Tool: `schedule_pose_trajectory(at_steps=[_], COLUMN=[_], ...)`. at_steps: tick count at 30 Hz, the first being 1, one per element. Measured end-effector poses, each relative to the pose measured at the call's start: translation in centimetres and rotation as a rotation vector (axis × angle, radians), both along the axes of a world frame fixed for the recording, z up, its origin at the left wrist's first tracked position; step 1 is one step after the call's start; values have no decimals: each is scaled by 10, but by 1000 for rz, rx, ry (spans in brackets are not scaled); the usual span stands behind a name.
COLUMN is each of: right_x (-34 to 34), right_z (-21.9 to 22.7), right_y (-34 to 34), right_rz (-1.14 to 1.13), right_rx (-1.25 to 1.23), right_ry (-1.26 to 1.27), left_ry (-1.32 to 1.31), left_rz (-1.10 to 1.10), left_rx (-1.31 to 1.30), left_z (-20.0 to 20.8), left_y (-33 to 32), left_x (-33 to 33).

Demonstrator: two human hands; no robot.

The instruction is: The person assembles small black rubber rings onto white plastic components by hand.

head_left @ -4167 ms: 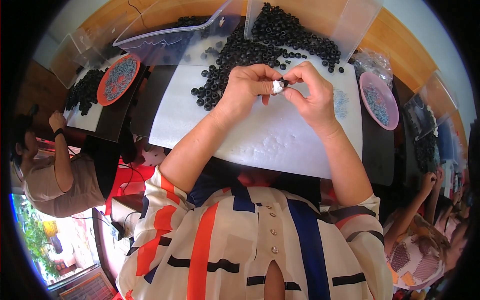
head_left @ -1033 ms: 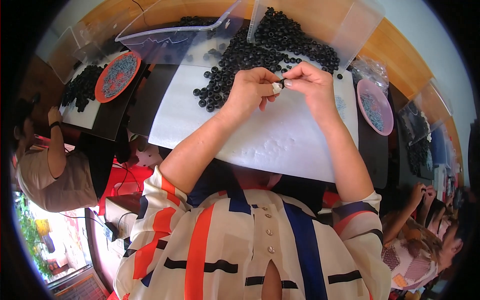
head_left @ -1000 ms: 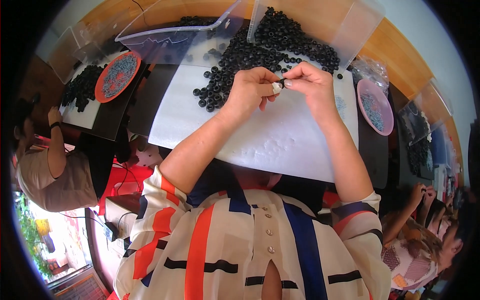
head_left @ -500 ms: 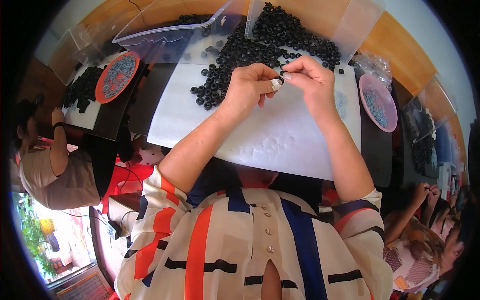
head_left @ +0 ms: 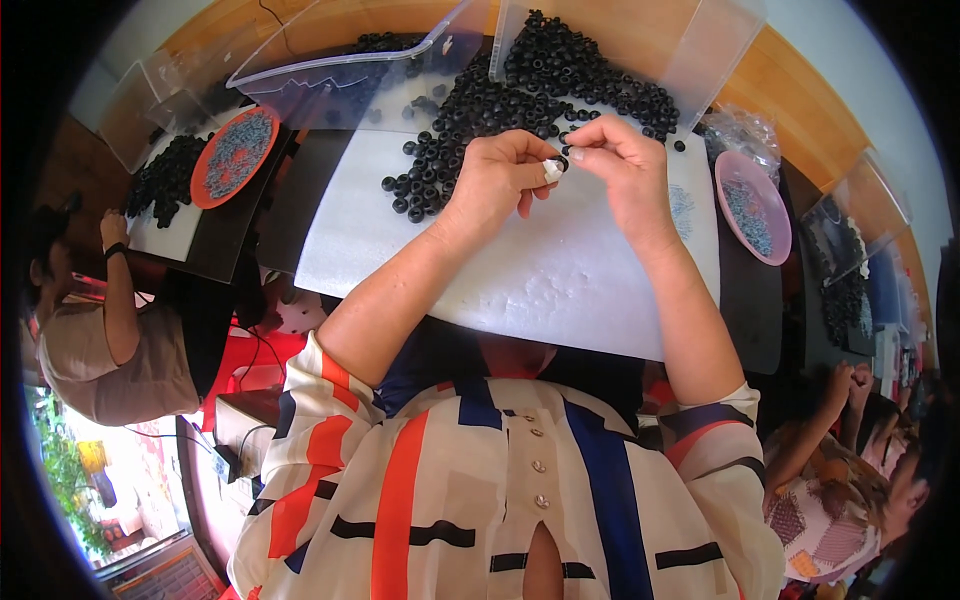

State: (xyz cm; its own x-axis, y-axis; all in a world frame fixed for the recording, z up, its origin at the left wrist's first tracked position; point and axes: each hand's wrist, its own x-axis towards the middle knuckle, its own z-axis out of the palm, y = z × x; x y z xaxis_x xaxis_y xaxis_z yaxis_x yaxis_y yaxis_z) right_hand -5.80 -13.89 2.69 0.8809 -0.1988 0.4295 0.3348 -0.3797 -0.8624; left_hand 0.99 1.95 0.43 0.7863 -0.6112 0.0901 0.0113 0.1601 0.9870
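Left hand curled, grip clamped on black piece; right hand bent opposite, grip: cannot tell.

No writing, label, number or sign can be read anywhere in this head-camera view. At the lower left, the fine markings on a framed panel are too small and blurred to make out as words.

Cream blouse with a placket of small shiny buttons. Left of the placket, an orange-red stripe; right of it, a navy one; black bars either side. White wrapping on the thumb of the left hand.
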Motion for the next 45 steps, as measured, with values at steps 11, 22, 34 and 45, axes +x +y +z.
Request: schedule_pose_trajectory(at_steps=[11,22,34,45], right_x=[-1,0,-9,-6], right_z=[2,6,-3,-10], right_y=[1,-7,-3,3], right_rz=[-1,118,-13,-153], right_rx=[-87,272,-433,-547], right_ry=[-42,199,-145,-216], left_ry=[-5,-100,19,89], left_rz=[7,43,31,-23], left_rx=[-9,20,-27,-94], left_z=[1,-5,-3,-5], left_y=[-1,-2,-1,0], left_x=[-2,-4,-1,-2])
